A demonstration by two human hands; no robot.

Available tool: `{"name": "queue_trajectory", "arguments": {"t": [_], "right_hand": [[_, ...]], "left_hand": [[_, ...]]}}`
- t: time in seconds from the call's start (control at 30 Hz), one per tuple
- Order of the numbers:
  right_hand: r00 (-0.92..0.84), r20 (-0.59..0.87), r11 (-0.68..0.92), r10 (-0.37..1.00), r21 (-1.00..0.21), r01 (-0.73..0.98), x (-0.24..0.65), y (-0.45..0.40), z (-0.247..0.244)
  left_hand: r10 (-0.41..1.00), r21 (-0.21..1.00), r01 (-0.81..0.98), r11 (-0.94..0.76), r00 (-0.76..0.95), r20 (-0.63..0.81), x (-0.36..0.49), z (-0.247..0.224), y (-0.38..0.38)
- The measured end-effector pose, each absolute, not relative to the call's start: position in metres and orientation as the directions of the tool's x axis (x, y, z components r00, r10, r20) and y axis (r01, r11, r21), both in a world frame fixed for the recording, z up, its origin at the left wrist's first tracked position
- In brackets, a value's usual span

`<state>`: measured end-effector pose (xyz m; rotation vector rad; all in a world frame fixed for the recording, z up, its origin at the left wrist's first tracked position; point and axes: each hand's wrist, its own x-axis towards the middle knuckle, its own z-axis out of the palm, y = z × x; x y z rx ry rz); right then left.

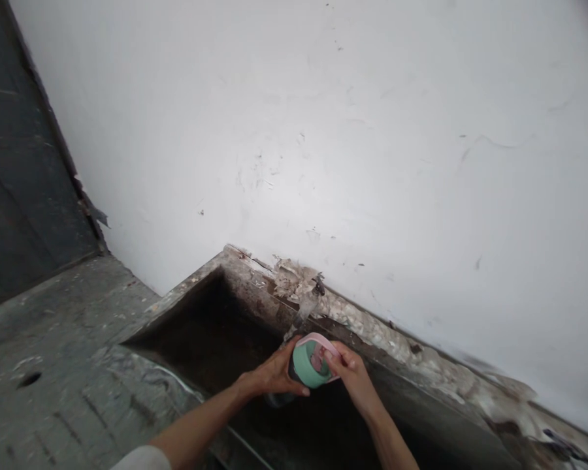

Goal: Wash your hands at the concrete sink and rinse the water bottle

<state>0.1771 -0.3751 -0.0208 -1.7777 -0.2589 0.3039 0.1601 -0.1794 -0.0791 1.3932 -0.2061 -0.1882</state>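
Observation:
Both my hands meet over a dark stone sink basin (210, 339). My left hand (274, 375) wraps around the body of a small bottle (308, 365) with a mint-green top. My right hand (350, 375) pinches the bottle's pink lid ring (323, 339) from the right side, fingertips on its rim. The bottle is tilted, its top facing up and away from me. Its lower part is hidden behind my left fingers.
A grey, stained stone counter (63, 352) lies to the left of the basin. A white, scuffed wall (323, 143) rises behind. Crumbling plaster and debris (298, 284) sit along the basin's back ledge. A dark panel (19, 163) stands at the far left.

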Motion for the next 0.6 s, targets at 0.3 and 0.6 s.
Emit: {"name": "queue_trajectory", "arguments": {"t": [0.3, 0.6], "right_hand": [[0.999, -0.006, 0.070, 0.052, -0.997, -0.009, 0.214, -0.292, -0.077], [0.978, -0.116, 0.036, 0.171, -0.992, -0.124, 0.164, -0.255, -0.104]], "left_hand": [[-0.064, 0.973, 0.068, 0.220, 0.996, -0.055, 0.165, -0.116, -0.138], [0.014, 0.889, 0.052, 0.454, 0.998, -0.065, 0.179, -0.090, -0.123]]}}
